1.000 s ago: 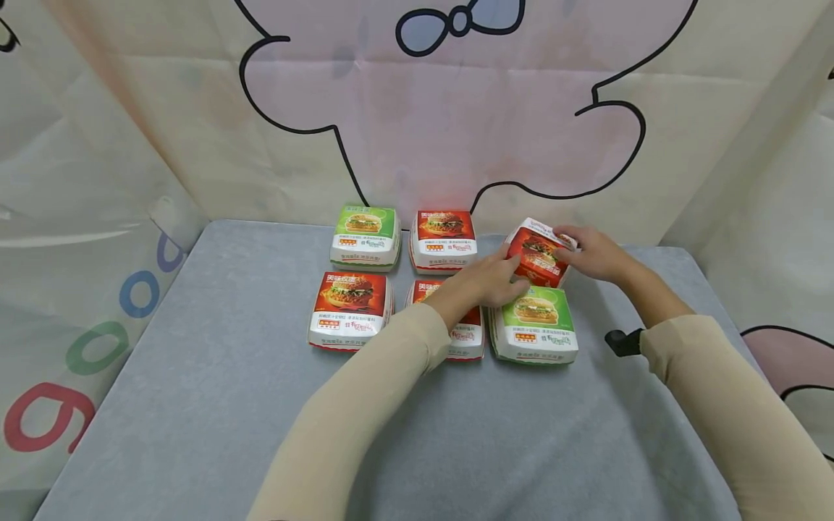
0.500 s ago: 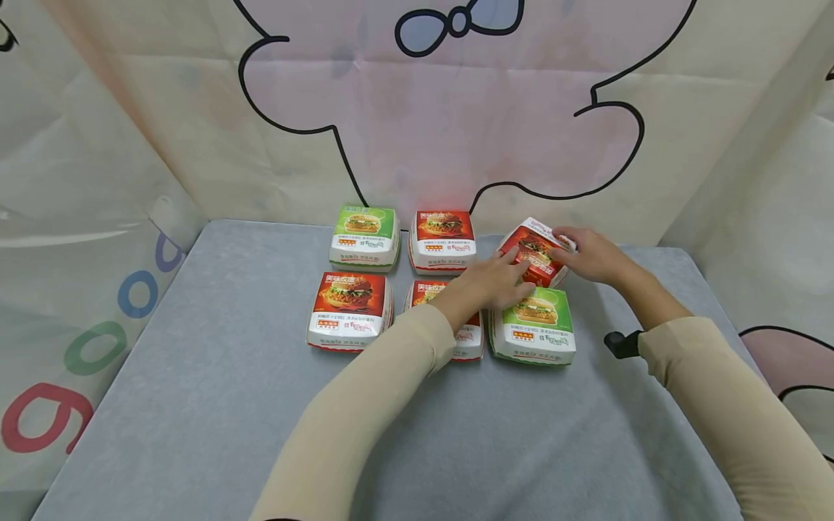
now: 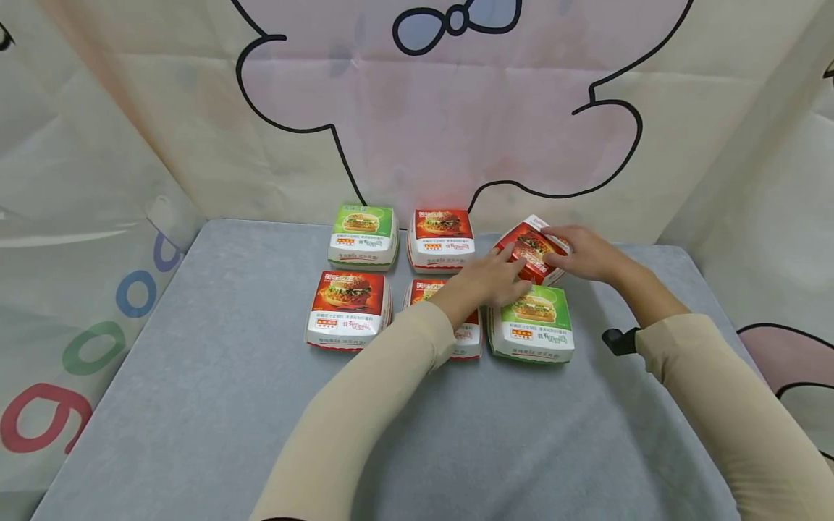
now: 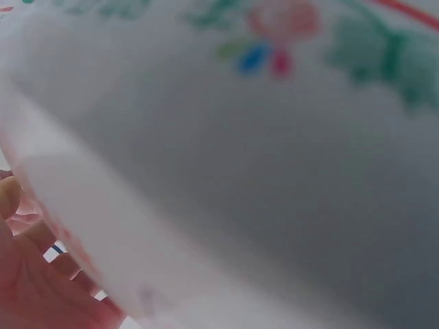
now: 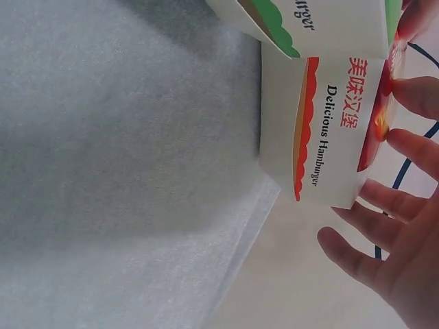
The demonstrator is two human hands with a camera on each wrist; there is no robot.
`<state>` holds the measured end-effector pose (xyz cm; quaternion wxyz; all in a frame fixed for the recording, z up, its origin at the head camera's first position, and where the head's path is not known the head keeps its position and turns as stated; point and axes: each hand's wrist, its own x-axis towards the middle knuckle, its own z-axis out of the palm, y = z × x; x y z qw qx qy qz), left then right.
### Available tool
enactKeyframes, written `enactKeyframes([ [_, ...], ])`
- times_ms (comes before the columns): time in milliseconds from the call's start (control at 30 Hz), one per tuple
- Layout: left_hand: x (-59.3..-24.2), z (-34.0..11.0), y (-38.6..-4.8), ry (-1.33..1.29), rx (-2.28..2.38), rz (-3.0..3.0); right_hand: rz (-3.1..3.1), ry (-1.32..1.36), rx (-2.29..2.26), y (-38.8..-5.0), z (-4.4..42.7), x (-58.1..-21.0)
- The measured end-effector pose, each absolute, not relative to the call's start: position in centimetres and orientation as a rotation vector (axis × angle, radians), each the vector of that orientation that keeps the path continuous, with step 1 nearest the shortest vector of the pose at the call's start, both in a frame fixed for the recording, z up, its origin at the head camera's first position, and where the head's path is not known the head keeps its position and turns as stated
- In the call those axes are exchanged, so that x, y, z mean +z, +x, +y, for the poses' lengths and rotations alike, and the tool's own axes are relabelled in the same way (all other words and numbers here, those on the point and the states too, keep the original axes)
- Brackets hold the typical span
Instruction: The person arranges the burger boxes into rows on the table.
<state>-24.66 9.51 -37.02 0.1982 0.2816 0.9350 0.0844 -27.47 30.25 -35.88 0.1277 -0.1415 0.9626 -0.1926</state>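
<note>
A red-and-white hamburger box (image 3: 532,250) sits askew at the back right, turned differently from the other boxes. My right hand (image 3: 589,255) holds its right corner, thumb and index finger on either side. In the right wrist view, several fingertips (image 5: 410,147) touch its upper edge and corner. At its left, my left hand (image 3: 493,278) lies with fingers spread, touching the box, the thumb over a green-topped hamburger box (image 3: 531,329) in front. The left wrist view is mostly filled by a blurred white box wall (image 4: 206,178), with fingers at lower left.
Left of the hands stand another green box (image 3: 363,239) and several red ones, including a back box (image 3: 441,242), a front-left box (image 3: 348,307) and a partly covered box (image 3: 465,336). A grey cloth covers the table (image 3: 215,362). A printed curtain (image 3: 417,130) hangs behind.
The held red box has shifted slightly left and turned a little, with both hands staying on it. The other boxes keep their places.
</note>
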Motion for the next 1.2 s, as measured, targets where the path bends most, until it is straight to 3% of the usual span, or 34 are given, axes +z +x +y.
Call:
enactKeyframes([
  [300,-36.84,10.15,-23.85,0.928,0.132,2.599,2.840,-0.371,-0.433,-27.32,30.08,-35.68],
  [633,-36.71,10.37,-23.68,0.899,0.114,2.613,2.872,-0.288,-0.269,-27.20,29.71,-35.65],
  [1200,-36.88,9.46,-24.00,0.847,0.203,2.598,2.848,-0.411,-0.399,-27.72,29.88,-35.58],
])
